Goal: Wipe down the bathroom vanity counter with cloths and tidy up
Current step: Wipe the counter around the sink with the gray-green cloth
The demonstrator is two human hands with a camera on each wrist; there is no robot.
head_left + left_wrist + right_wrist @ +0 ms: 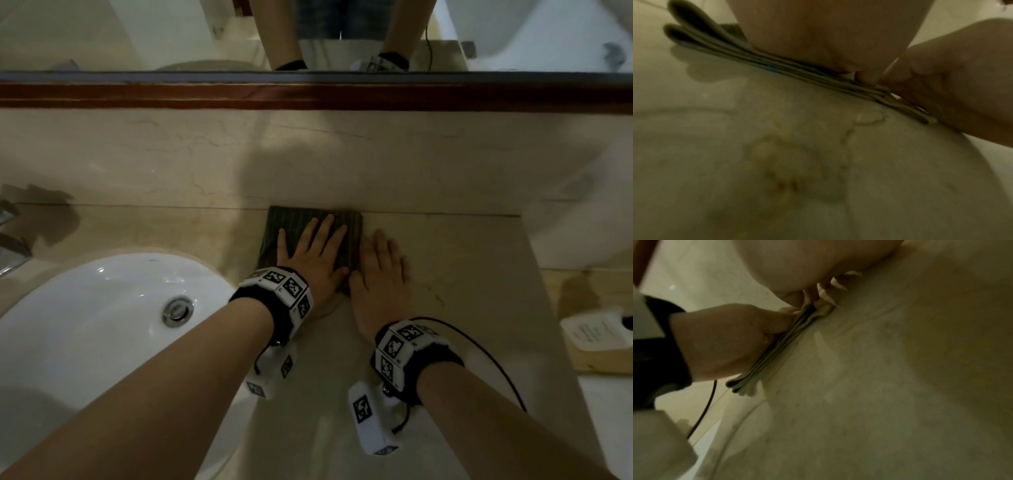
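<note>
- Green folded cloth [287, 233] lies on the beige marble counter [462, 274], its far edge against the backsplash, directly beneath the left hand [310, 255].
- That left hand lies flat on the cloth, fingers straight and spread, palm pressing down; it grips nothing.
- From the left wrist view the cloth [764, 65] shows as several stacked layers, squeezed under the heel of the hand.
- Just beside the left hand sits the right hand [380, 270], flat on the bare counter with fingers extended and relaxed, its thumb side touching the cloth's right edge.
- From the right wrist view the layered cloth edge [764, 358] sits between the two hands.
- Left of the left wrist is a white sink basin [85, 308] with a metal drain [177, 311].
- Well to the right of the right hand, off the counter, stands a white bottle [596, 332] on a wooden shelf [599, 284].
</note>
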